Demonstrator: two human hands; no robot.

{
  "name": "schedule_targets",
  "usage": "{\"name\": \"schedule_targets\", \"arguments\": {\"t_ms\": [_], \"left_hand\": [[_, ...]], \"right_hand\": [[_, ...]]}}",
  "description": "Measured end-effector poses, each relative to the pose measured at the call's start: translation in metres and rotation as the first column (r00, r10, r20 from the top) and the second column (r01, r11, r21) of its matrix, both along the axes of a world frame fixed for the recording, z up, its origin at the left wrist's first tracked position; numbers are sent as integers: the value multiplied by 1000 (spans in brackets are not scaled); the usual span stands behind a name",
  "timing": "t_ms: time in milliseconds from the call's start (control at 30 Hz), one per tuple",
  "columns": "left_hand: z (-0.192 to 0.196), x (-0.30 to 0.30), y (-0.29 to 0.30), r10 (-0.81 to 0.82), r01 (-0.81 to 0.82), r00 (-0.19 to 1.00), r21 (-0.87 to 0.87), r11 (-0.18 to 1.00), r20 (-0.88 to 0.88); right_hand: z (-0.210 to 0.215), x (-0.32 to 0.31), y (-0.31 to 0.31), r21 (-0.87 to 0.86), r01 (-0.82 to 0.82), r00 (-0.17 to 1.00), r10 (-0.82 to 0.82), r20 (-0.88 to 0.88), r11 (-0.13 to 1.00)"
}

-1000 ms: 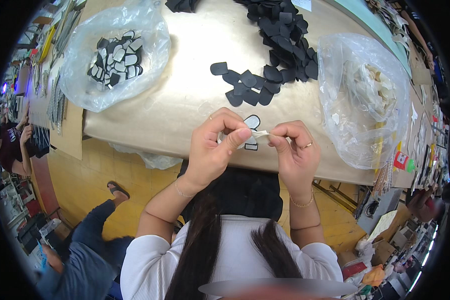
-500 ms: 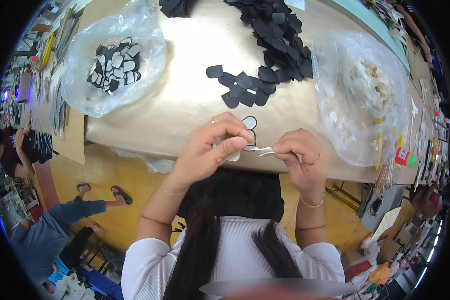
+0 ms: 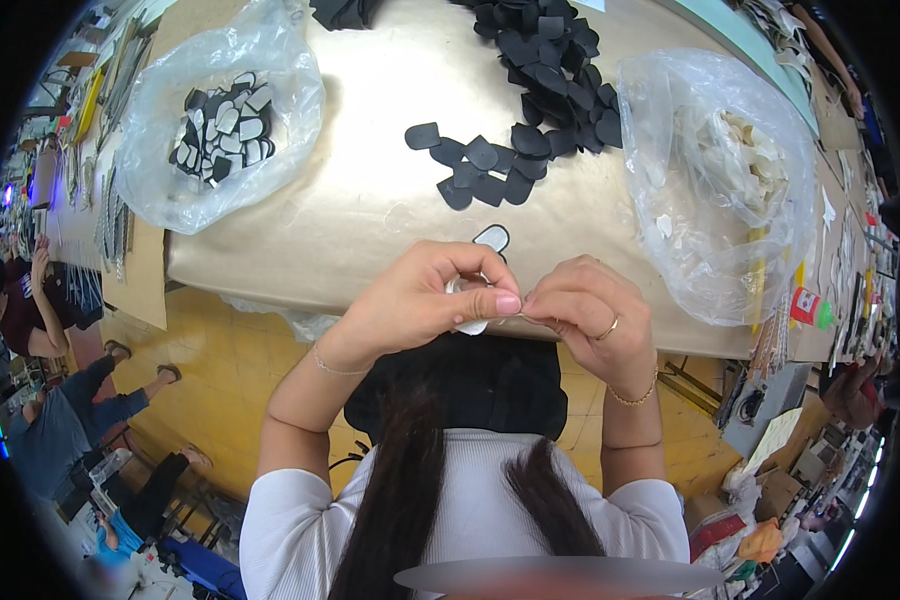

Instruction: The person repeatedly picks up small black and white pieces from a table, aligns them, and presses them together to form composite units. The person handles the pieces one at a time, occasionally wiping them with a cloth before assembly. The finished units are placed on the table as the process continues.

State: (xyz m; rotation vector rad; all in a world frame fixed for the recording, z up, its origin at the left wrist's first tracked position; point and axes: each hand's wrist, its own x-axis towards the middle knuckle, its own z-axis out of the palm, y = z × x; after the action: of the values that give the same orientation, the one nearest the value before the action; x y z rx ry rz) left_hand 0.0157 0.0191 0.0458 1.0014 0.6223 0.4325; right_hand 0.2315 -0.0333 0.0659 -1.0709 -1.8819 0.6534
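Left hand (image 3: pixel 420 300) and right hand (image 3: pixel 585 315) meet at the table (image 3: pixel 370 215) edge. The fingers (image 3: pixel 500 302) of both pinch a small white piece (image 3: pixel 470 322). A black-rimmed white piece (image 3: pixel 492 238) lies just beyond.

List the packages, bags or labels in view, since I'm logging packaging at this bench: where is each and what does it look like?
Left clear plastic bag: far left of the table, open, crumpled, holding black and white pieces.
Right clear plastic bag: right edge of the table, crumpled, holding pale off-white scraps.
Small label: right of that bag, red with green; too small to tell more.
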Motion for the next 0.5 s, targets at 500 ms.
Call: {"name": "schedule_targets", "arguments": {"t_ms": [500], "left_hand": [[13,17,29,402,-376,908,197,906,-118]], "right_hand": [[5,18,-30,326,15,995,-47,92,945]]}}
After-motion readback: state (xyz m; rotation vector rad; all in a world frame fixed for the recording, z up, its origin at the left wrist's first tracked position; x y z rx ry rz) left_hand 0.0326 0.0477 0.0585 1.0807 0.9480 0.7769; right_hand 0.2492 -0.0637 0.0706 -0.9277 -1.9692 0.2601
